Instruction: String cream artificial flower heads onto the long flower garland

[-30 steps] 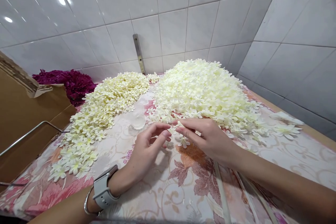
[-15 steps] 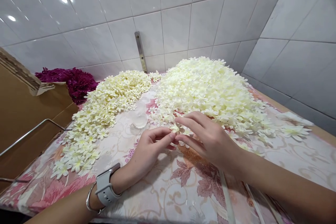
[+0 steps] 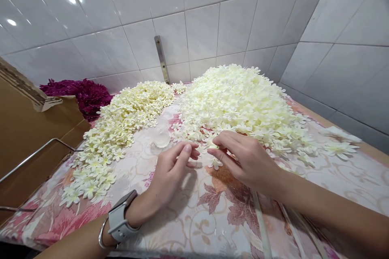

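Between the thumb and fingertips of my right hand is a small cream-white artificial flower, partly hidden by the fingers. A loose flower lies on the cloth just below those fingertips. Just to the left, my left hand hovers over the cloth, its fingers loosely curled and slightly apart, with nothing visible in them. A gap separates the two hands. Behind my right hand rises a large heap of loose white flowers. A long heap of yellowish-white flowers lies to the left.
A small clear round dish stands behind my left hand. At the left are a cardboard box, a bent metal rod and dark magenta flowers. The patterned tablecloth reaches toward the tiled wall.
My hands have moved apart. The left fingers have come off the flower and drawn slightly left; the right fingers now pinch a flower. The view has shifted slightly.
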`<act>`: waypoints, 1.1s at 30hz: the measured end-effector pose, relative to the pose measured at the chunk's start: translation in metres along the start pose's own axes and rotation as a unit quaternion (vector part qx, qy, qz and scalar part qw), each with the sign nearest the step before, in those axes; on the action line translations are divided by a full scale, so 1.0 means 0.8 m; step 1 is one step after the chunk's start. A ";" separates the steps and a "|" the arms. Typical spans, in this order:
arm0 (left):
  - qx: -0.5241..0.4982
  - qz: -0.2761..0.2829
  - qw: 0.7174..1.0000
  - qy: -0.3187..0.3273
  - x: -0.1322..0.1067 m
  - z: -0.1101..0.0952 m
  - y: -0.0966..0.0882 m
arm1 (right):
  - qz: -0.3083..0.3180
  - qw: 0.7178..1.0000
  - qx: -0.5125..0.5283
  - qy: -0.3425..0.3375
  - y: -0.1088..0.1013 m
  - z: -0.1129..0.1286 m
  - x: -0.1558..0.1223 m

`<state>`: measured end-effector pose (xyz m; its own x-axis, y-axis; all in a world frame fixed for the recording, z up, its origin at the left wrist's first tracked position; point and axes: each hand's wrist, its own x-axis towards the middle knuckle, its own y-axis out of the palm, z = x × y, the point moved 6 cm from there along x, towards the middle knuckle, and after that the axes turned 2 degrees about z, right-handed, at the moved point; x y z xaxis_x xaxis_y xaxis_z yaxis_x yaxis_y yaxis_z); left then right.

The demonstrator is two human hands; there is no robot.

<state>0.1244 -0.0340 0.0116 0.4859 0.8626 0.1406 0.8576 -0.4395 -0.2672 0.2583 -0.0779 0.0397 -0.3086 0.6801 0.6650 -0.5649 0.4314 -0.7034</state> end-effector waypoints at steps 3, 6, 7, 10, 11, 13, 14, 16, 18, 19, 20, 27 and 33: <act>-0.016 -0.006 1.000 -0.013 0.001 0.003 0.000 | 0.021 0.997 0.032 0.064 -0.001 -0.009 0.002; -0.011 -0.011 1.000 -0.009 0.000 0.002 -0.001 | 0.045 0.991 0.075 0.101 0.004 -0.013 0.002; -0.011 -0.015 1.000 -0.008 0.000 0.002 -0.002 | 0.052 0.990 0.080 0.107 0.006 -0.014 0.001; -0.016 -0.019 1.000 -0.009 -0.001 0.003 -0.003 | 0.080 0.988 0.068 0.114 0.012 -0.017 0.002; -0.018 -0.019 1.000 -0.010 -0.001 0.004 -0.003 | 0.087 0.988 0.064 0.111 0.013 -0.017 0.002; -0.021 -0.023 0.999 -0.012 0.000 0.005 -0.003 | 0.096 0.987 0.065 0.111 0.014 -0.017 0.002; -0.022 -0.026 0.999 -0.012 0.000 0.006 -0.003 | 0.099 0.986 0.068 0.119 0.013 -0.018 0.002; -0.024 -0.030 0.999 -0.014 0.001 0.006 -0.004 | 0.099 0.983 0.072 0.135 0.012 -0.019 0.002; -0.027 -0.029 0.999 -0.019 0.001 0.007 -0.003 | 0.088 0.986 0.073 0.121 0.009 -0.017 0.003; -0.028 -0.028 0.999 -0.021 0.001 0.007 -0.003 | 0.079 0.989 0.074 0.104 0.007 -0.015 0.004; -0.028 -0.027 0.999 -0.022 0.001 0.007 -0.003 | 0.070 0.991 0.074 0.086 0.005 -0.013 0.004; -0.028 -0.021 0.999 -0.018 0.001 0.004 -0.003 | 0.052 0.993 0.051 0.089 0.000 -0.013 0.004; -0.042 0.068 0.996 -0.026 0.001 0.006 0.010 | 0.025 0.997 0.068 -0.018 0.009 0.003 -0.001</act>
<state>0.1312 -0.0354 0.0051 0.5920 0.8038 0.0586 0.7960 -0.5717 -0.1987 0.2526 -0.0766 0.0346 -0.3645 0.6764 0.6400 -0.6454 0.3119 -0.6973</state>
